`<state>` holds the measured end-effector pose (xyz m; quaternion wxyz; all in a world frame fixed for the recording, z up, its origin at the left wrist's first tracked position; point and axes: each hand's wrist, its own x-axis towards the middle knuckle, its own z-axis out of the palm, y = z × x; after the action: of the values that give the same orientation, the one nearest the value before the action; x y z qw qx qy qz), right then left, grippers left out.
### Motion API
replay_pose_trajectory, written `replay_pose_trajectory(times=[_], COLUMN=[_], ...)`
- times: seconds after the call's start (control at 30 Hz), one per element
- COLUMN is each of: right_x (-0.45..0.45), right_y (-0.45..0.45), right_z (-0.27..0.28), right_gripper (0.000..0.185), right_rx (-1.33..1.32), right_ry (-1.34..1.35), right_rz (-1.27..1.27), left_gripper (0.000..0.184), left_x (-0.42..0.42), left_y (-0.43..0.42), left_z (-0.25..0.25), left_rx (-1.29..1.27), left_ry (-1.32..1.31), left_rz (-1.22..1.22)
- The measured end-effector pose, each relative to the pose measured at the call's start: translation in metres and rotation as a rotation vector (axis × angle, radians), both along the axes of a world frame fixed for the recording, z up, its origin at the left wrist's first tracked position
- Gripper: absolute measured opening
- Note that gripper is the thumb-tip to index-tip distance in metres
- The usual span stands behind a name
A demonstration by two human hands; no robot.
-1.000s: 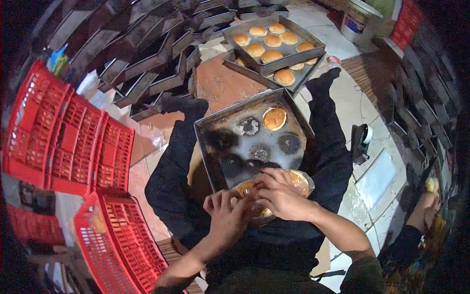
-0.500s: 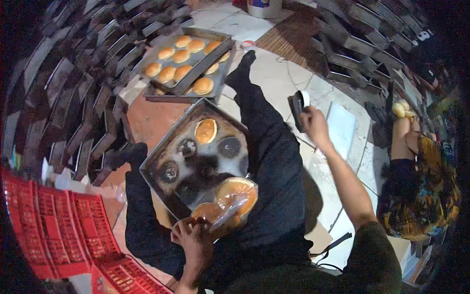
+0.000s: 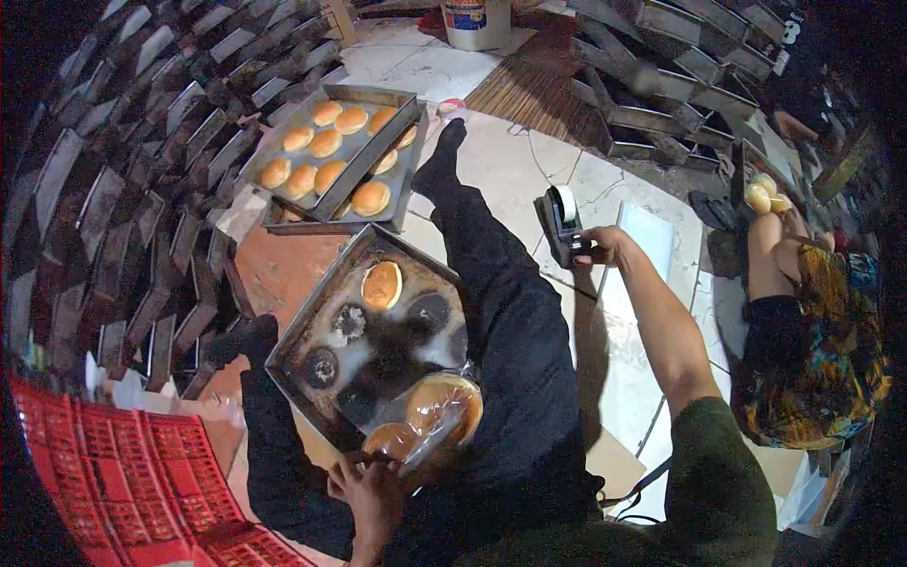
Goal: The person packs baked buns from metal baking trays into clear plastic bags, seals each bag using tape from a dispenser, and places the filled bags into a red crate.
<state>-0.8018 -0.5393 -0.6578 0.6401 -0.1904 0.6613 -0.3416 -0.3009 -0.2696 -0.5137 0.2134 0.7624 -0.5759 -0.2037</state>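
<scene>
My left hand (image 3: 367, 487) pinches the gathered end of a clear plastic bag of buns (image 3: 436, 408), which rests over the near corner of a dark, stained baking tray (image 3: 312, 397). One bun (image 3: 382, 285) lies on that tray, near its far corner. Out to the right, my right hand (image 3: 605, 248) has its fingers closed at the front end of a black tape dispenser (image 3: 561, 227) with a pale roll, standing on the tiled floor. Whether a piece of tape is between those fingers is too small to tell.
Two stacked trays of buns (image 3: 326, 213) stand beyond the tray. Red crates (image 3: 123, 472) are at the lower left. Dark metal trays (image 3: 142, 246) are piled left and far right. A white bucket (image 3: 477, 24) is at the back. Another person's arm (image 3: 763, 255) shows at right.
My right hand left the bag and reached right to the tape dispenser, which now sits turned slightly. My left hand kept hold of the bag's end. The view has swung right.
</scene>
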Motion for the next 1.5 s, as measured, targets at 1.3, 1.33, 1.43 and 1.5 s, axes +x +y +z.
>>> replay_pose_trajectory(times=[1.3, 1.33, 1.43, 1.5], right_x=[0.382, 0.384, 0.388, 0.392], right_y=[0.250, 0.251, 0.249, 0.237], right_z=[0.122, 0.124, 0.137, 0.152], right_gripper=[0.008, 0.008, 0.019, 0.032], right_rx=[-1.208, -1.203, -1.126, -1.047], right_ry=[0.691, 0.696, 0.850, 0.912], right_rz=[0.469, 0.468, 0.498, 0.493], left_gripper=[0.021, 0.021, 0.020, 0.017], left_x=[0.015, 0.015, 0.016, 0.015], left_y=[0.000, 0.001, 0.005, 0.011], left_z=[-0.007, -0.008, -0.005, -0.004], left_rx=[-0.026, -0.024, -0.063, -0.065], left_ry=[-0.101, -0.097, -0.174, -0.122], left_rz=[-0.199, -0.203, -0.268, -0.278])
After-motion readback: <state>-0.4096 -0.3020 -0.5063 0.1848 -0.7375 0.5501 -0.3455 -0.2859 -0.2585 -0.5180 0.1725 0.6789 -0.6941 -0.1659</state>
